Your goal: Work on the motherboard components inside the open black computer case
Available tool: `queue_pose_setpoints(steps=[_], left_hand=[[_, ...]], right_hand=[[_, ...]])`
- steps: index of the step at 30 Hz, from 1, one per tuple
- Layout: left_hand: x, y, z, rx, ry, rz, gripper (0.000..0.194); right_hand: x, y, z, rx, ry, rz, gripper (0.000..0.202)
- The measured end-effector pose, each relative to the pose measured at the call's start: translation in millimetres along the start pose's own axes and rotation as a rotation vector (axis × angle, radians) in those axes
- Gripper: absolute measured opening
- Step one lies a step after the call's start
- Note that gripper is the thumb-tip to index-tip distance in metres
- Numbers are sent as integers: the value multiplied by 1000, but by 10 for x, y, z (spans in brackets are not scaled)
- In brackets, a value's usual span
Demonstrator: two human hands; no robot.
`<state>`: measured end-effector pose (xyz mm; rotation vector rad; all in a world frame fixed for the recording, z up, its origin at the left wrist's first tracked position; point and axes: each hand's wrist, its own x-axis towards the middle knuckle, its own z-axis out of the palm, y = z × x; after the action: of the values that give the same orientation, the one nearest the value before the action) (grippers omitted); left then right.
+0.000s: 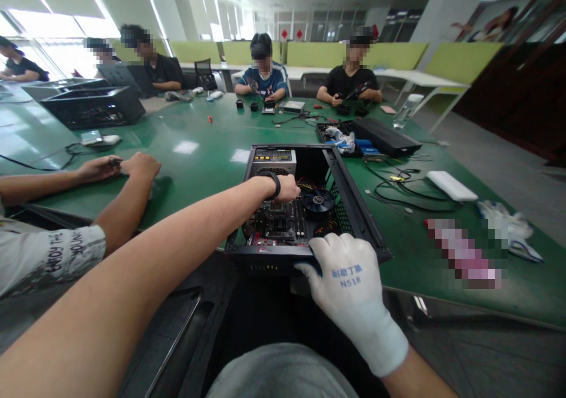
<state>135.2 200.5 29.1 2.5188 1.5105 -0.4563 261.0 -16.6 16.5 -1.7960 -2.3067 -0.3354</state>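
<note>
A black computer case (352, 194) lies open-side up at the table's near edge. Inside it I see a power supply (274, 161) at the far left, a motherboard (280, 220) and a round black fan (317, 202) with coloured wires beside it. My left hand (288, 188), bare with a black band at the wrist, reaches into the case between power supply and fan. Its fingers are closed, and what they hold is hidden. Wearing a white glove, my right hand (347, 268) grips the near rim of the case, thumb outside and fingers over the edge.
On the green table (203, 174) lie black cables (409, 194), a white box-like object (451, 186), white gloves (508, 227) and another opened case (384, 135). A co-worker's hands (128, 165) are close on my left. Other people sit across the table near a clear bottle (407, 111).
</note>
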Motion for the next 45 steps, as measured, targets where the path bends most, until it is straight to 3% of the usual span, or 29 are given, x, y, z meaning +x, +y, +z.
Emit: queue_pose_setpoints(steps=[3, 6, 10, 13, 21, 26, 30, 34, 41, 45], left_hand=[[-33, -36, -152, -73, 78, 1, 53], [-105, -107, -327, -185, 241, -33, 49], [-256, -212, -517, -322, 450, -63, 44], [-366, -260, -589, -371, 540, -41, 46], [-529, -292, -486, -432, 634, 28, 40], [-576, -376, -307, -496, 670, 64, 34], [-595, -467, -226, -517, 664, 51, 31], [-610, -528, -240, -494, 682, 62, 33], [-614, -443, -401, -477, 673, 59, 34], [-531, -326, -407, -423, 631, 45, 33]], right_hand=[[145, 38, 49, -22, 13, -5, 25], [416, 107, 136, -62, 10, -4, 31], [952, 252, 300, -79, 7, -2, 37], [1431, 379, 436, -80, 7, -2, 41], [2653, 616, 754, -120, -10, 51, 43], [3095, 684, 870, -136, -41, 79, 41], [3134, 702, 893, -140, -46, 79, 42], [2953, 691, 882, -140, -35, 52, 43], [2354, 578, 783, -140, 8, 27, 49], [1925, 496, 666, -134, 36, 5, 45]])
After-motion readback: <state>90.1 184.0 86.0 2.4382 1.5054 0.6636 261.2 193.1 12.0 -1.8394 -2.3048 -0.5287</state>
